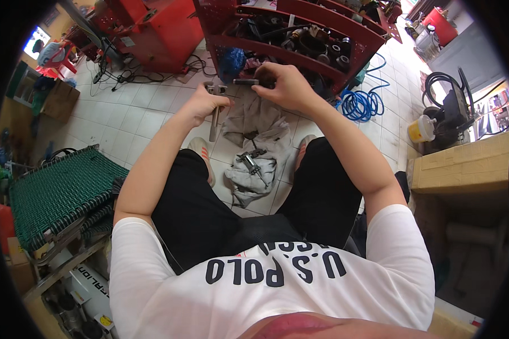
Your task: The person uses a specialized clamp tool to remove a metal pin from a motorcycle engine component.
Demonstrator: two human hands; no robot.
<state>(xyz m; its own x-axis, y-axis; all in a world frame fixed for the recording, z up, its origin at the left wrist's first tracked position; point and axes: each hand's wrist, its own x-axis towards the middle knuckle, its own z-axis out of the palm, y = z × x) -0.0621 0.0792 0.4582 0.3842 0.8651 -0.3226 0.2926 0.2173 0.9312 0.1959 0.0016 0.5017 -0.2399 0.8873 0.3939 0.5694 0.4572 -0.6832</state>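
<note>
Out in front of me, my left hand [200, 105] is closed around a metal tool [214, 125] with a wide head and a straight shaft that points down; its exact kind is unclear. To its right, my right hand [287, 86] pinches a short, dark, bar-like piece [245, 82] near the tool's head. A small gap seems to lie between the two. Below, a crumpled grey cloth [268, 129] is spread on the floor between my feet. On it lie a shiny cylindrical metal part [250, 164] and some small dark parts.
A red tool cart [260, 48] full of dark parts stands just beyond my hands. Right of it lies a coiled blue hose [363, 106]. A green woven folding seat [62, 189] is at left, a cardboard box [464, 164] at right. Black cables [147, 74] cross the tiles.
</note>
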